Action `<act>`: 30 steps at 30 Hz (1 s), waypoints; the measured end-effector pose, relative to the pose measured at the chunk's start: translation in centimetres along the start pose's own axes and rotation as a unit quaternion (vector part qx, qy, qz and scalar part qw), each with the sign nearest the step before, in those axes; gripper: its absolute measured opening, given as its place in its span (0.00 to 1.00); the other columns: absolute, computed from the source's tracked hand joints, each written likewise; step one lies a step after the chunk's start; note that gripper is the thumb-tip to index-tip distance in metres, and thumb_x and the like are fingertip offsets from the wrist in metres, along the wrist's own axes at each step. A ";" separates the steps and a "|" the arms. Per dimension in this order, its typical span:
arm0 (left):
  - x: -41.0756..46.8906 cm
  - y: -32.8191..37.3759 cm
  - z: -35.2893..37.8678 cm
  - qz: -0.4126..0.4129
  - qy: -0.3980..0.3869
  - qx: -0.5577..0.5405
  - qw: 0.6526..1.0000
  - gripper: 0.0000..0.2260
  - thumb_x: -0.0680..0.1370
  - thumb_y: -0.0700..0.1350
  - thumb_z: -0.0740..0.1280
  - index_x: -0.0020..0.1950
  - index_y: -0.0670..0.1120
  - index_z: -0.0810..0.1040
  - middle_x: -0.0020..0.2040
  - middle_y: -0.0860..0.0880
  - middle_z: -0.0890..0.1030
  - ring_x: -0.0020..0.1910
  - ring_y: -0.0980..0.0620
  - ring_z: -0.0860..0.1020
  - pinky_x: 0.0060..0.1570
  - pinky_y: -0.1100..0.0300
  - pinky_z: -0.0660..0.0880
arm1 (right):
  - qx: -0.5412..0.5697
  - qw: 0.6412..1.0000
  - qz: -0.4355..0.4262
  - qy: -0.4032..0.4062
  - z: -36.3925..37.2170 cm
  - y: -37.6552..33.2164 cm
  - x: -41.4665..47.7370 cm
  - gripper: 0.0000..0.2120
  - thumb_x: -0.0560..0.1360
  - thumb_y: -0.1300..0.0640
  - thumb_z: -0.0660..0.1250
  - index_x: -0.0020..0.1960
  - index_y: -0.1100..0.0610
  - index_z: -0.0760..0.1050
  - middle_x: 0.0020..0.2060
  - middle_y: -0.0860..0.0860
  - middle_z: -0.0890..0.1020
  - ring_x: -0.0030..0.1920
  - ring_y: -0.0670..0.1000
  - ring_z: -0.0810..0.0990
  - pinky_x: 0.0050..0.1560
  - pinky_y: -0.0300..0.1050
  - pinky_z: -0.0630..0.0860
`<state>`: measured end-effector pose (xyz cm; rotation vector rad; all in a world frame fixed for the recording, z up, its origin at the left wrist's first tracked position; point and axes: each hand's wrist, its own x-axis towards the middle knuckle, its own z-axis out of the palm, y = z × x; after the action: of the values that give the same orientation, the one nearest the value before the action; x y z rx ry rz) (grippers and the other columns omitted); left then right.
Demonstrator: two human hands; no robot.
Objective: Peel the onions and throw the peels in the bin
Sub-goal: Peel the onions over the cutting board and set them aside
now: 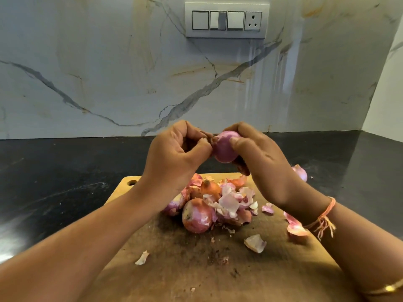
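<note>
Noted left hand [181,149] pinching skin scrap [209,139] at tip of onion [224,147], raised over board [196,269]. Right hand [261,158] grip curled round that onion, mostly bare. Counted at least 3 unpeeled onions [197,215] amid loose peels [231,201] below. Found no bin in view; judged task roughly midway, disposal outstanding.

Nothing here can be read: no words, labels, brand marks or numbers show. The switch plate [226,20] on the wall, the likeliest place for lettering, shows only plain rockers and a socket.
</note>
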<state>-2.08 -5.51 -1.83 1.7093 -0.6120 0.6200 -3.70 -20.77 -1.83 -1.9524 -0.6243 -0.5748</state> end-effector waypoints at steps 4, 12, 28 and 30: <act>-0.2 0.2 0.1 0.014 -0.003 0.008 1.000 0.04 0.70 0.44 0.66 0.38 0.53 0.75 0.39 0.56 0.83 0.40 0.47 0.81 0.43 0.46 0.80 | 0.142 0.982 0.122 -0.022 -0.1 0.0 0.3 0.14 0.69 0.48 0.53 0.44 0.54 0.73 0.31 0.48 0.74 0.30 0.43 0.69 0.31 0.38 0.67; 0.0 -0.7 0.0 -0.038 0.012 0.019 0.999 0.03 0.69 0.48 0.68 0.38 0.50 0.79 0.38 0.48 0.84 0.41 0.45 0.82 0.46 0.43 0.80 | 0.284 0.933 0.205 -0.080 0.0 0.3 0.2 0.16 0.82 0.51 0.50 0.55 0.57 0.73 0.35 0.55 0.78 0.32 0.48 0.71 0.35 0.42 0.69; -0.2 0.0 0.1 -0.057 -0.027 -0.044 0.997 0.06 0.73 0.43 0.73 0.47 0.51 0.80 0.45 0.51 0.84 0.44 0.54 0.83 0.47 0.58 0.81 | 0.211 0.961 0.167 -0.067 -0.1 0.8 0.2 0.09 0.77 0.55 0.63 0.55 0.52 0.66 0.39 0.51 0.73 0.34 0.45 0.69 0.33 0.40 0.67; -0.2 -0.1 0.1 -0.042 -0.022 -0.030 0.998 0.05 0.74 0.40 0.71 0.45 0.51 0.81 0.43 0.52 0.85 0.43 0.55 0.83 0.46 0.59 0.81 | 0.214 0.960 0.166 -0.076 -0.1 0.8 0.2 0.10 0.75 0.54 0.65 0.54 0.51 0.67 0.38 0.50 0.73 0.33 0.45 0.69 0.33 0.39 0.68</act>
<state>-2.19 -5.54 -2.02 1.6867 -0.5813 0.4996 -3.02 -21.14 -2.17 -1.6451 -0.4537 -0.0684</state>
